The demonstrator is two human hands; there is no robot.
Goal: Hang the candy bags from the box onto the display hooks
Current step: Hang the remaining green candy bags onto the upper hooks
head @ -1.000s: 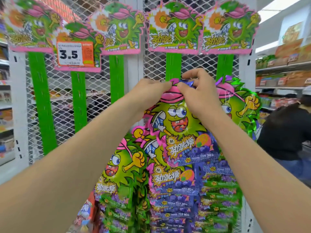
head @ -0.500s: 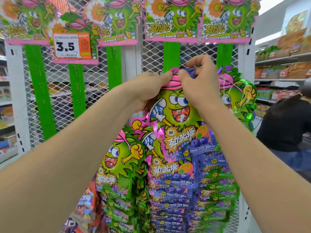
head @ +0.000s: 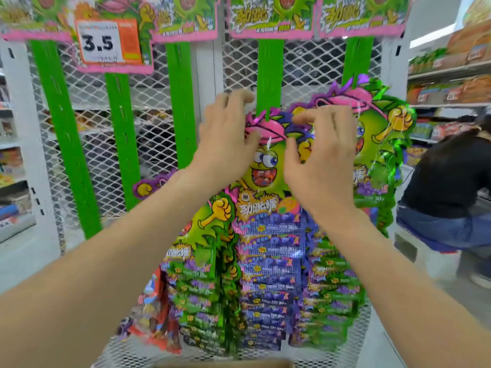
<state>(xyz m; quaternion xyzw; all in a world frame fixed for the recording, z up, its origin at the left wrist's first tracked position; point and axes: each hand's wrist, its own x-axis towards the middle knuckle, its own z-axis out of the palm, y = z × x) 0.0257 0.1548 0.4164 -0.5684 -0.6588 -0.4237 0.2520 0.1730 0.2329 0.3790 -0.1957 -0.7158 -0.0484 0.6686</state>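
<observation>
A candy bag (head: 263,168) with a green cartoon face and pink hat hangs at the top of a green display strip (head: 269,75), above a column of purple bags (head: 271,274). My left hand (head: 225,139) is at the bag's upper left, fingers spread and loosely bent, thumb by the pink hat. At the bag's upper right my right hand (head: 324,160) hovers, its index finger and thumb apart and holding nothing. More bags hang on the strips to the left (head: 204,261) and right (head: 377,144). A cardboard box edge (head: 223,363) shows at the bottom.
Bare green strips (head: 63,139) hang on the white wire mesh panel (head: 148,123) to the left, under a 3.5 price tag (head: 102,45). A person in a dark top (head: 446,187) crouches close on the right. Store shelves (head: 451,83) run behind.
Both hands pinched the bag's top at the strip before; now the fingers have opened and drawn apart, and the bag hangs by itself. The view has moved closer and tilted down.
</observation>
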